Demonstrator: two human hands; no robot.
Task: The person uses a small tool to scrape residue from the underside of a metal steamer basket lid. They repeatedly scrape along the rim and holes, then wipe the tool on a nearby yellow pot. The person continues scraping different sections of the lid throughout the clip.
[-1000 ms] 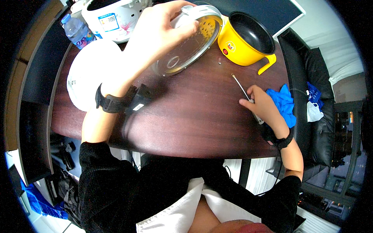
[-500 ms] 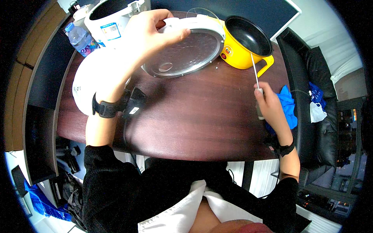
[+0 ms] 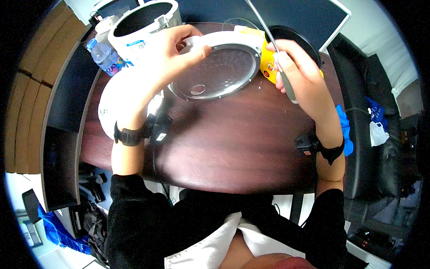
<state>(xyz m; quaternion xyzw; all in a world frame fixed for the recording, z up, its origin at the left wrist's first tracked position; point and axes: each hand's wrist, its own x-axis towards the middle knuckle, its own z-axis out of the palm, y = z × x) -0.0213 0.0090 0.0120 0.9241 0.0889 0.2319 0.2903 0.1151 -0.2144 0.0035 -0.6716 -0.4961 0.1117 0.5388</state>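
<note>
My left hand (image 3: 177, 54) is closed on the far left rim of a white round cooker lid (image 3: 219, 74). The lid is tilted so that its shiny metal inner face shows toward me. My right hand (image 3: 298, 71) grips the white and grey handle of a screwdriver (image 3: 288, 85). Its long metal shaft points up and away to the left, and its tip is out of the picture. Behind that hand stands a yellow pot (image 3: 267, 60) with a black inside, partly hidden. A white cooker body (image 3: 163, 33) stands open at the far left.
A water bottle (image 3: 105, 56) stands beside the cooker body. Left of my forearm sits a glare-washed white rounded object (image 3: 109, 101). A blue cloth (image 3: 345, 130) lies at the table's right edge. A clear glass lid (image 3: 235, 23) is near the yellow pot. A black sofa (image 3: 365, 116) stands to the right.
My right hand has lifted the screwdriver up and to the left, in front of the yellow pot. The shaft now points away from me, higher. My left hand keeps its hold on the lid.
</note>
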